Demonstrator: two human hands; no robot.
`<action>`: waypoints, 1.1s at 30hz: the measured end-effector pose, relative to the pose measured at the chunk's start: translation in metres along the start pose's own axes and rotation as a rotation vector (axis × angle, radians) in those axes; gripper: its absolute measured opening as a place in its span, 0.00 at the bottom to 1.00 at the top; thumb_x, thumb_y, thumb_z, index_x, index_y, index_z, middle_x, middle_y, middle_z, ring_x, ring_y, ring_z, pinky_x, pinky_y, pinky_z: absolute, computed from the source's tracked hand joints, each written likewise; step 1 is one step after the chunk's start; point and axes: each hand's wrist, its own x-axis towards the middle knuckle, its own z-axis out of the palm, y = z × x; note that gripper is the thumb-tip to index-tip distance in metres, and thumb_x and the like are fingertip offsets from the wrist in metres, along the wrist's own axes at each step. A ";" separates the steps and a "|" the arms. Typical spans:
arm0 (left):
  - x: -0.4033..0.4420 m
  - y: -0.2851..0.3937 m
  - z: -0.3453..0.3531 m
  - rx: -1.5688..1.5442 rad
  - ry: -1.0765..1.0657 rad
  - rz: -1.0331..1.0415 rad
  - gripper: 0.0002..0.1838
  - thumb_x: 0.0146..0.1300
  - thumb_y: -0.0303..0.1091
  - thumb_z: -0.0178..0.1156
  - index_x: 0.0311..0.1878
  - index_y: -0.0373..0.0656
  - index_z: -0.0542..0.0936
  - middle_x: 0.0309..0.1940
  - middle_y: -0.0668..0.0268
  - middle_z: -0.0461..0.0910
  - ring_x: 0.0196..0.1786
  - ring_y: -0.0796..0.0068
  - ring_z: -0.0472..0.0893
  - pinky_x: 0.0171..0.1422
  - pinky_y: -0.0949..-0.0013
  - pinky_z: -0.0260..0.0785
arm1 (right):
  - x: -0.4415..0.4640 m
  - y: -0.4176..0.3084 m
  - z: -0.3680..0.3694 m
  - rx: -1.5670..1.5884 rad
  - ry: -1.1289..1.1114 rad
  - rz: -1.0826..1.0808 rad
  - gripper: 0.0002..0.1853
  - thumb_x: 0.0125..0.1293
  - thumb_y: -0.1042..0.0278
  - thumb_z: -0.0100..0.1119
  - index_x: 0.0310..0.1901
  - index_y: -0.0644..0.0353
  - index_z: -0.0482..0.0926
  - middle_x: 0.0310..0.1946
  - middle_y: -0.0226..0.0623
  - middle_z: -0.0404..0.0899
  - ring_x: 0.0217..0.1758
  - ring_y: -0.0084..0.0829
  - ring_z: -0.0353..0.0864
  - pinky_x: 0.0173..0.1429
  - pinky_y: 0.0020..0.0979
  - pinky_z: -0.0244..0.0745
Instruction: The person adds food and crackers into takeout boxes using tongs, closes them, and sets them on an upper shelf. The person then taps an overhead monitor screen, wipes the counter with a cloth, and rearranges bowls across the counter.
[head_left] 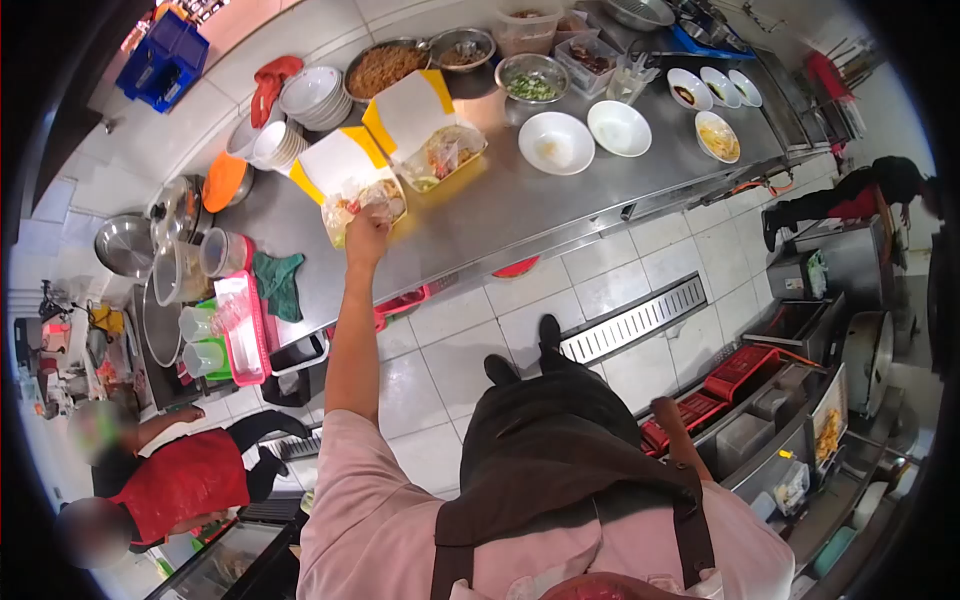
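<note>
My left hand (367, 236) reaches forward into the near side of an open yellow-and-white takeaway box (330, 165). Its fingers are closed at the food and clear plastic inside; what they hold is hidden. To the right stands a second open takeaway box (405, 110), with food and what looks like a clear plastic packet (458, 150) in it. My right hand (665, 411) hangs low at my side, near red plastic baskets (735, 375). It is small and dim, and I cannot make out its fingers.
White bowls (556, 143) and metal bowls of food (388, 68) line the steel counter (460, 225). Stacked bowls (315, 97) stand left, near a pink tray (245, 340) and green cloth (277, 283). A person in red (185, 483) is at lower left, another (860, 195) at right.
</note>
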 end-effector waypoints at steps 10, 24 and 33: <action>0.012 0.037 0.006 0.223 -0.023 -0.145 0.10 0.52 0.37 0.70 0.34 0.41 0.87 0.32 0.55 0.86 0.38 0.60 0.86 0.46 0.60 0.77 | 0.004 -0.008 -0.020 0.869 0.098 0.514 0.06 0.58 0.68 0.59 0.35 0.60 0.81 0.28 0.36 0.80 0.27 0.32 0.82 0.25 0.32 0.71; 0.027 0.008 0.014 -0.164 0.139 0.045 0.06 0.66 0.28 0.50 0.42 0.35 0.71 0.28 0.58 0.76 0.29 0.69 0.77 0.34 0.67 0.70 | 0.009 0.077 -0.049 1.326 0.108 0.948 0.12 0.67 0.66 0.54 0.49 0.59 0.77 0.30 0.35 0.80 0.21 0.28 0.80 0.16 0.25 0.64; 0.044 0.050 0.035 -0.185 0.161 0.010 0.08 0.63 0.30 0.61 0.44 0.40 0.76 0.24 0.60 0.80 0.26 0.73 0.79 0.31 0.69 0.69 | 0.022 0.084 -0.077 1.324 0.049 0.995 0.08 0.64 0.68 0.53 0.39 0.60 0.80 0.26 0.32 0.78 0.21 0.23 0.77 0.18 0.26 0.63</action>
